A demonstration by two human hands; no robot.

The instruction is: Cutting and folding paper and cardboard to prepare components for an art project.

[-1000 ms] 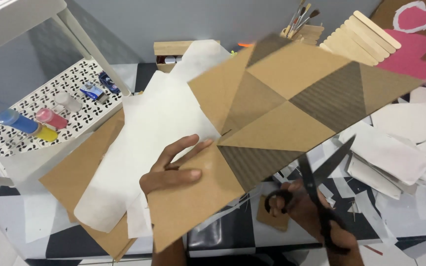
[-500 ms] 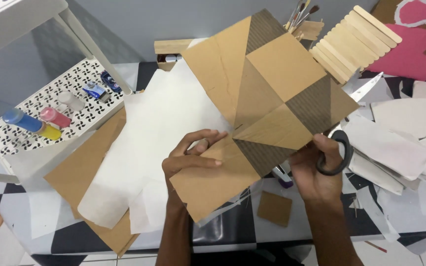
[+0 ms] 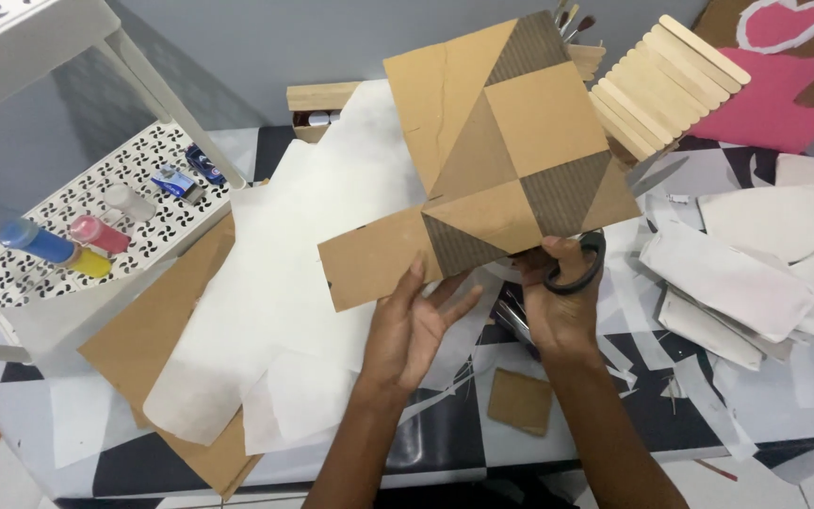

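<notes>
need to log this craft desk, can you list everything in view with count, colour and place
cardboard sheet: one, brown, patterned with triangles, held up at centre
scissors: one pair, black handles, in the right hand, blades hidden behind the sheet
white paper: several sheets, left of centre
paper scraps: many, white, right side
small cardboard square: one, brown, on the table near the front
paint bottles: a few, blue, pink, yellow, on the perforated white shelf
wooden stick panel: one, pale, top right
left hand: supports the sheet's lower edge
right hand: grips the scissors
</notes>
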